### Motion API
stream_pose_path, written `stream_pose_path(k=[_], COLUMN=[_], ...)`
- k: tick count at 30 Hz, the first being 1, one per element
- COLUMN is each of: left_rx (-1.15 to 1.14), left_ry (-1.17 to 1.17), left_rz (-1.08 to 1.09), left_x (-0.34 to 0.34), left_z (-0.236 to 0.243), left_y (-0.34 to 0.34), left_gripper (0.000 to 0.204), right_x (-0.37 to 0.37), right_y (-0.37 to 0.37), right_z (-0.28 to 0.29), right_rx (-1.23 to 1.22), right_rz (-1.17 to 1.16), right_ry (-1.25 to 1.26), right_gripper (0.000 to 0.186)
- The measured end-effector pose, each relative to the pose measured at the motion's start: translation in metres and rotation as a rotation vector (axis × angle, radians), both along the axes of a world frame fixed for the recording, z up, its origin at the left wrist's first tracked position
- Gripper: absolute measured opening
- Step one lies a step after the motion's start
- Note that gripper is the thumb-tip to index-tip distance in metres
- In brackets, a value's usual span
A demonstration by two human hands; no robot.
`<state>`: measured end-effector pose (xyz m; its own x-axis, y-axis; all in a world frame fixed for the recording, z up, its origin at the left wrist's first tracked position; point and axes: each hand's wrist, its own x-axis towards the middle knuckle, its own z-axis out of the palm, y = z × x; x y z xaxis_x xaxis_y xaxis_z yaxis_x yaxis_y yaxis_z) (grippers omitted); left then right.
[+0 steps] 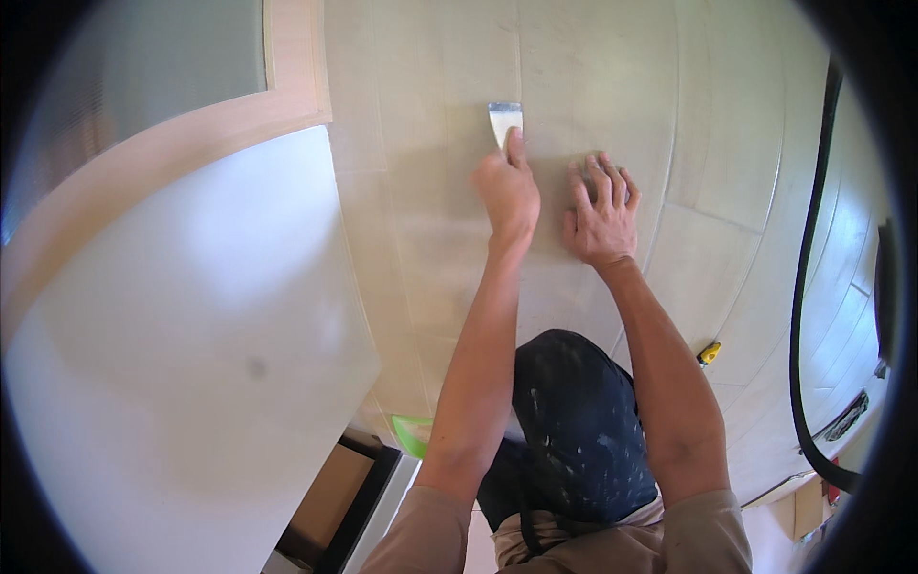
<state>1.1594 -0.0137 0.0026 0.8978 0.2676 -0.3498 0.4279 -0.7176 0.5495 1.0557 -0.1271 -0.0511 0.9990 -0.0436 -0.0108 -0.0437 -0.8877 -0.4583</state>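
My left hand (509, 196) is wrapped round a putty knife (505, 119), thumb laid along its pale blade. The metal edge points away from me over the light plank floor (440, 239); whether it touches the floor I cannot tell. To its right, my right hand (605, 215) rests on the floor with fingers apart and slightly bent. A darker patch shows under its fingers, perhaps only shadow. Both forearms reach forward past my dark, paint-spotted trouser knee (579, 421).
A large white panel (210, 354) and a wood-framed pane (191, 129) fill the left side. A green-edged object (409, 435) lies beside my left forearm. Right of my right arm is a small yellow-and-black tool (709, 353). A black hose or cable (808, 239) curves along the right.
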Motion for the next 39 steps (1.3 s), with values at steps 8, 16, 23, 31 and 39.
stream_pose_path(k=[8, 16, 23, 31, 39], left_rx=[0.147, -0.01, 0.032, -0.016, -0.095], left_ry=[-0.208, -0.102, -0.225, -0.122, -0.078], left_rz=[-0.023, -0.025, -0.06, 0.051, 0.037], left_x=[0.064, 0.107, 0.114, 0.145, 0.181], left_z=[-0.02, 0.01, 0.013, 0.009, 0.012], left_y=[-0.02, -0.055, -0.053, -0.075, -0.079], left_gripper=[0.068, 0.058, 0.054, 0.052, 0.052], right_x=[0.001, 0.004, -0.005, -0.002, -0.008], right_y=[0.001, -0.007, 0.002, -0.004, -0.001], right_z=[0.003, 0.005, 0.006, 0.011, 0.019], right_rx=[-0.016, -0.008, -0.005, -0.019, 0.012], right_rz=[0.002, 0.006, 0.018, 0.009, 0.006], right_ry=[0.019, 0.014, 0.03, 0.064, -0.024], right_gripper=[0.061, 0.062, 0.065, 0.064, 0.064])
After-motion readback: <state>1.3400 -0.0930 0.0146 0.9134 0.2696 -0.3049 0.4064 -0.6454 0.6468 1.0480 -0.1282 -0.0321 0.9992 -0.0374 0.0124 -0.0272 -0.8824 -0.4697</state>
